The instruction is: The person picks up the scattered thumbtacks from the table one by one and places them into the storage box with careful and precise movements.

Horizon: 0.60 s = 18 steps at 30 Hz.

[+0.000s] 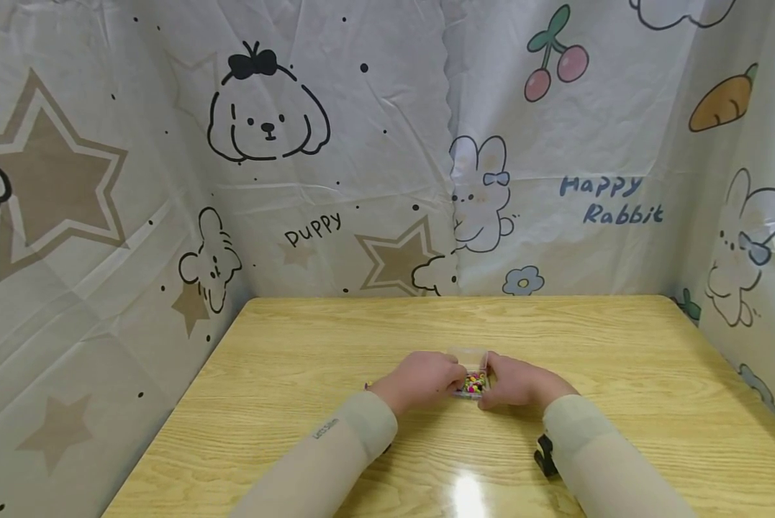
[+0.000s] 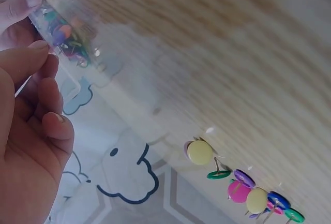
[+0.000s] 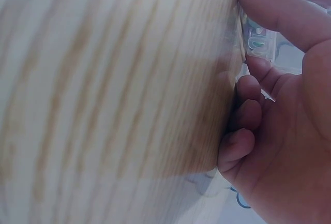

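A small clear plastic box (image 1: 484, 394) of colourful thumbtacks (image 1: 473, 383) stands on the table, its clear lid (image 1: 470, 355) raised at the back. My right hand (image 1: 517, 381) grips the box's right side, thumb and fingers on either side of its wall; the right wrist view shows this hand (image 3: 279, 89) close up. At the box's left my left hand (image 1: 426, 378) has its fingertips at the opening. In the left wrist view the left hand's (image 2: 31, 125) fingers are bent; whether they pinch a tack is hidden.
Several loose thumbtacks (image 2: 238, 192) lie in a rough row on the wood-grain table (image 1: 335, 324), seen in the left wrist view. Printed cloth walls (image 1: 387, 144) stand round the back and sides. A black wrist mount (image 1: 545, 457) shows under the right sleeve.
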{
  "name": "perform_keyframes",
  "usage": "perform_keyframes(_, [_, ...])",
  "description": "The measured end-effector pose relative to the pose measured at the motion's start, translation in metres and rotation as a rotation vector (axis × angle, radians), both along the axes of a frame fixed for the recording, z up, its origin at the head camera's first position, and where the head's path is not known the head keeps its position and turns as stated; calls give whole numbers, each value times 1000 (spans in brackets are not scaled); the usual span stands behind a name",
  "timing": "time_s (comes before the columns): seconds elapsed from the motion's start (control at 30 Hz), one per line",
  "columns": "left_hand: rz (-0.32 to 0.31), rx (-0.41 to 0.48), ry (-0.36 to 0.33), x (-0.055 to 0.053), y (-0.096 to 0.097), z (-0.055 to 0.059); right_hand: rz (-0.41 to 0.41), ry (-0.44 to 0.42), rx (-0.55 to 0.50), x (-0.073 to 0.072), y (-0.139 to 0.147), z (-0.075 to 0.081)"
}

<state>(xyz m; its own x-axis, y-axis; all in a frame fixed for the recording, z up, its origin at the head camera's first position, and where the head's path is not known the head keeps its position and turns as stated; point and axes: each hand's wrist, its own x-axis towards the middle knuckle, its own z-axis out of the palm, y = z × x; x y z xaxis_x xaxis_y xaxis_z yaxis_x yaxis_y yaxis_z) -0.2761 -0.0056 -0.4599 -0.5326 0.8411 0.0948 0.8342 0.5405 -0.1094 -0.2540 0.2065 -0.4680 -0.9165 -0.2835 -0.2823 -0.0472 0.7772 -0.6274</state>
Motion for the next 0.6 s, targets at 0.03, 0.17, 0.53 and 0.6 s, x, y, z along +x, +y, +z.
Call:
perform_keyframes(0.03, [-2, 0, -4, 0, 0, 0, -1, -1, 0, 0, 0, 0])
perform_keyframes(0.17, [0, 9, -35, -1, -5, 3, 1, 3, 6, -1, 0, 0])
perform_keyframes(0.53, [103, -22, -129, -8, -54, 12, -1, -8, 15, 0, 0, 1])
perform_keyframes(0.6, [120, -16, -150, -10, -64, 11, -2, -9, 20, 0, 0, 1])
